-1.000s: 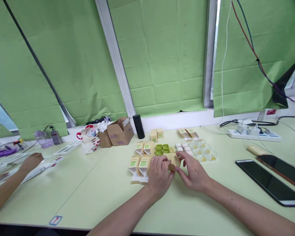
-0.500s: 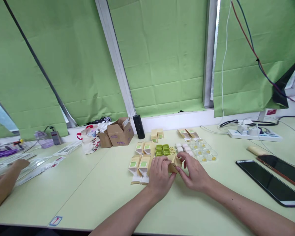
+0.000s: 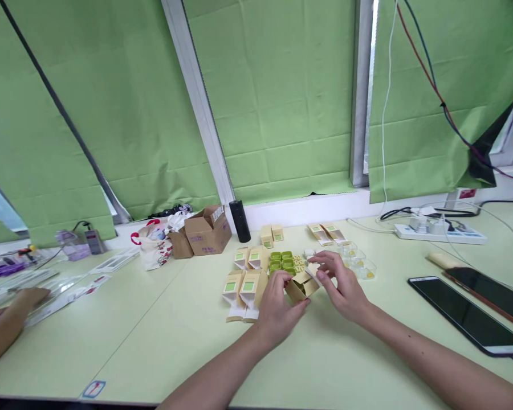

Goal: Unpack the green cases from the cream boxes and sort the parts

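Observation:
My left hand (image 3: 277, 310) is wrapped round a small brown cardboard box (image 3: 296, 291), tilted with its flaps up and its mouth facing me. Thumb and fingers of my right hand (image 3: 344, 287) pinch a pale flap at the box's right side. Something green shows inside, too small to make out. Just left stand several like boxes (image 3: 248, 285) with green labels and white flaps folded out. Beyond my hands are several green square cups (image 3: 282, 262) and small yellow pieces (image 3: 298, 262). White pieces (image 3: 309, 253) are partly hidden behind my right hand.
Clear packs with yellow bits (image 3: 361, 265) lie right of the cups. More cardboard boxes (image 3: 271, 234) and flattened ones (image 3: 326, 234) sit farther back. A black cylinder (image 3: 240, 221) and a carton (image 3: 208, 230) stand near the wall. Phones (image 3: 465, 313) lie right; another person's arm (image 3: 12, 324) is left.
The box has tilted toward me, so its opening now shows. My right hand has shifted up and slightly right, from the box's side to a flap. My left hand keeps hold.

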